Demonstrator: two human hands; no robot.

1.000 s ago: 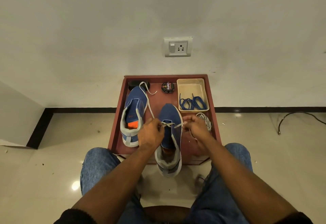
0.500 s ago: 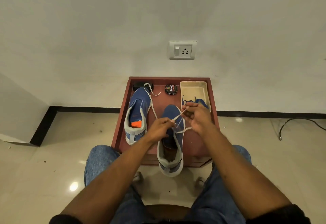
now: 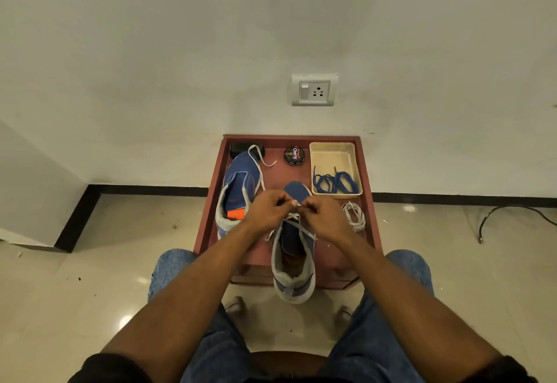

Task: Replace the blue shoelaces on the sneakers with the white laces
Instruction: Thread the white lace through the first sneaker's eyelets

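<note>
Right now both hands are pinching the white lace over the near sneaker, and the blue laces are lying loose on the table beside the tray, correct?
Not quite. The head view shows the blue laces inside the tray, not beside it. Both the left hand and right hand do pinch the white lace over the near sneaker.

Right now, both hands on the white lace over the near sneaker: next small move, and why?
Probably draw the white flat lace taut and feed its tip into the next eyelet: left hand and right hand pinch it above the near blue mesh sneaker, whose upper part looks unlaced.
</note>
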